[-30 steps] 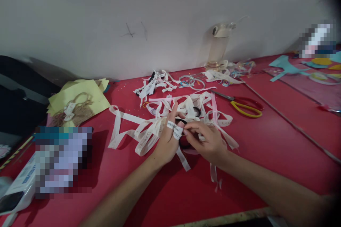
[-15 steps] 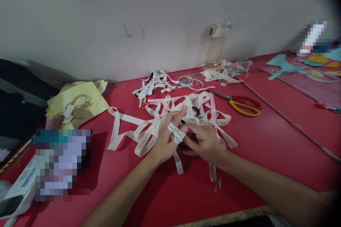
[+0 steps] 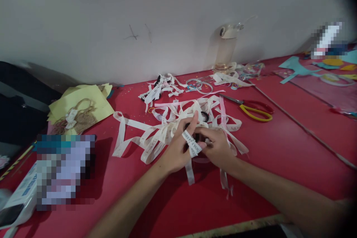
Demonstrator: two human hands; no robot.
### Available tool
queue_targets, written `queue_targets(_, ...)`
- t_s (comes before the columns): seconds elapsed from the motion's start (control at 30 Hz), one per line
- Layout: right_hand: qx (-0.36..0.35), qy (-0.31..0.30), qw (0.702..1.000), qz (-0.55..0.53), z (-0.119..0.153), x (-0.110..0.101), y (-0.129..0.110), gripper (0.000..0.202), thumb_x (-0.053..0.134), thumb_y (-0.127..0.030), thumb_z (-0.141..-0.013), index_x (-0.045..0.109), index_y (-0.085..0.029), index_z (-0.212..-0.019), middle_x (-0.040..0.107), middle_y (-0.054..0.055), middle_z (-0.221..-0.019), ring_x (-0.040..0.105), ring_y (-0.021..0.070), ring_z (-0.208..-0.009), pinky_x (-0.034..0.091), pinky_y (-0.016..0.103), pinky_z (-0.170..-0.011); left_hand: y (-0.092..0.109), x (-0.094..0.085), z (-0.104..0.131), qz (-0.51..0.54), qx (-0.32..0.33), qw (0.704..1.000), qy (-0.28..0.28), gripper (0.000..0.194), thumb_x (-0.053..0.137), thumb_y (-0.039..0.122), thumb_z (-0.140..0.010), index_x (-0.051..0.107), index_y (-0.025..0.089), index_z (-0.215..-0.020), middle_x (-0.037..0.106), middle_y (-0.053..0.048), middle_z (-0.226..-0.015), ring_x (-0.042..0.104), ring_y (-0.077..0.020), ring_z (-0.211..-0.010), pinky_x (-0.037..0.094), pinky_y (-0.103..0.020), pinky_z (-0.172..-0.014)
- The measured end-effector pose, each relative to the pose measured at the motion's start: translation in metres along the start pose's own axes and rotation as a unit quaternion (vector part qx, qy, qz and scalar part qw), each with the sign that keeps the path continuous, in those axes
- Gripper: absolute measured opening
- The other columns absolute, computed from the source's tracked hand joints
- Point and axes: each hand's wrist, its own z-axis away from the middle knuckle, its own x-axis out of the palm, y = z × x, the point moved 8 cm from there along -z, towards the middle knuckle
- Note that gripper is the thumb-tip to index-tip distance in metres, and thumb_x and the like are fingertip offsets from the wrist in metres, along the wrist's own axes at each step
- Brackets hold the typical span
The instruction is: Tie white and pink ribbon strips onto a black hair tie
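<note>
A white ribbon printed with dark letters (image 3: 190, 143) crosses the fingers of my left hand (image 3: 175, 152), which is closed on it, the index finger pointing up. One end of that ribbon hangs below the hand. My right hand (image 3: 219, 148) meets the left with bent, pinched fingers at the ribbon; its fingertips are partly hidden. Something black shows between the two hands, too covered to make out fully. Beneath and behind them spreads a tangled heap of white printed ribbon (image 3: 154, 139), with a black ring-shaped band (image 3: 205, 116) and a pink ribbon (image 3: 222, 111) in it.
Scissors with red and yellow handles (image 3: 256, 113) lie right of the heap. Behind are a clump of white and black ribbon pieces (image 3: 160, 90) and a clear bottle (image 3: 225, 50) by the wall. Yellow paper (image 3: 96, 98) under a twine bundle (image 3: 83, 117) lies left.
My left hand has shifted slightly right and turned, tilting the printed ribbon more steeply. My right hand's fingers have curled in closer to it.
</note>
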Motion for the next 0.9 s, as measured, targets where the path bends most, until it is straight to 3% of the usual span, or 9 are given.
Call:
queue_targets(0.13, 0.032, -0.036, 0.999, -0.005, 0.004, 0.010, 0.003, 0.017, 0.056, -0.015, -0.079, 0.063, -0.018, -0.094, 0.061, -0.001, -0.068, 0.054, 0.0108, -0.057, 0.041, 0.022, -0.055, -0.005, -0.005, -0.001, -0.001, -0.012, 1.000, 0.025, 0.076, 0.053, 0.037, -0.089, 0.006, 0.036, -0.149, 0.035, -0.007, -0.137, 0.036, -0.0250, -0.127, 0.029, -0.040, -0.108)
queue_targets(0.37, 0.128, -0.118, 0.967, -0.189, 0.008, 0.024, 0.014, 0.009, 0.052, -0.022, -0.086, 0.056, -0.019, -0.094, 0.052, -0.007, -0.049, 0.049, 0.0074, -0.039, 0.038, 0.017, -0.041, -0.009, -0.007, 0.000, 0.030, -0.035, 0.998, 0.041, 0.078, 0.053, 0.035, -0.089, 0.004, 0.036, -0.149, 0.036, -0.006, -0.139, 0.039, -0.0232, -0.125, 0.032, -0.037, -0.107)
queue_targets(0.57, 0.134, -0.100, 0.973, -0.160, 0.004, 0.022, 0.015, 0.012, 0.049, -0.019, -0.088, 0.060, -0.018, -0.087, 0.053, -0.007, -0.045, 0.045, 0.0052, -0.038, 0.036, 0.016, -0.042, -0.017, -0.006, -0.002, 0.072, -0.056, 0.995, 0.040, 0.070, 0.051, 0.033, -0.090, 0.012, 0.038, -0.148, 0.038, -0.005, -0.135, 0.043, -0.0194, -0.118, 0.033, -0.037, -0.105)
queue_targets(0.73, 0.156, -0.081, 0.972, -0.157, 0.003, 0.020, 0.019, 0.015, 0.051, -0.029, -0.090, 0.062, -0.018, -0.087, 0.053, -0.007, -0.046, 0.042, 0.0042, -0.036, 0.034, 0.014, -0.038, -0.013, -0.012, -0.003, -0.009, -0.029, 0.997, 0.068, 0.053, 0.045, 0.031, -0.093, 0.030, 0.036, -0.144, 0.044, -0.005, -0.127, 0.044, -0.0190, -0.116, 0.032, -0.035, -0.105)
queue_targets(0.9, 0.184, -0.079, 0.963, -0.183, 0.004, 0.021, 0.024, 0.023, 0.051, -0.035, -0.090, 0.062, -0.017, -0.101, 0.053, -0.007, -0.046, 0.041, 0.0041, -0.032, 0.034, 0.014, -0.034, -0.009, -0.013, -0.003, -0.052, -0.010, 0.995, 0.082, 0.047, 0.039, 0.029, -0.095, 0.037, 0.031, -0.142, 0.050, -0.006, -0.120, 0.048, -0.0191, -0.112, 0.035, -0.035, -0.101)
